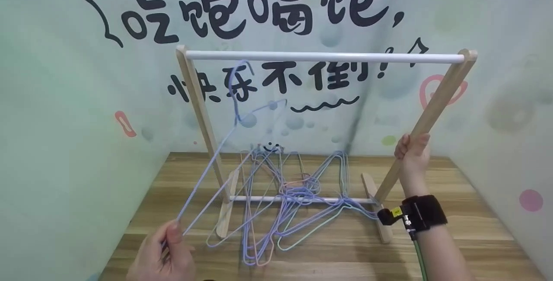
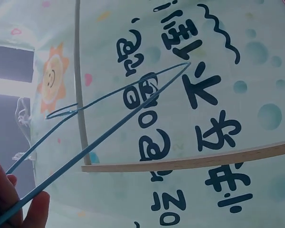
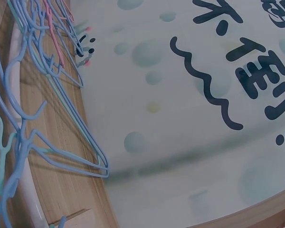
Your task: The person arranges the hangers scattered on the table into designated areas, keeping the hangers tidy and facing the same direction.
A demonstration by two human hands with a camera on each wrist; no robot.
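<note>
My left hand [image 1: 162, 257] pinches one corner of a light blue wire hanger [image 1: 216, 153], lifted so its hook rises near the rack's white top bar [image 1: 324, 57]. In the left wrist view the same blue hanger [image 2: 114, 128] runs from my fingers [image 2: 12, 199] up toward the wall. My right hand [image 1: 412, 151] grips the right slanted wooden leg [image 1: 436, 103] of the small clothes rack. A tangled pile of several wire hangers [image 1: 293, 199], blue, pink and green, lies on the wooden table across the rack's lower bar. The right wrist view shows those hangers [image 3: 33, 95] but not the hand.
The rack stands on a wooden tabletop [image 1: 453, 237] enclosed by pale green walls with black lettering [image 1: 259, 13]. The left wooden leg [image 1: 198, 116] stands just behind the lifted hanger. A black wrist strap [image 1: 421, 214] sits on my right forearm.
</note>
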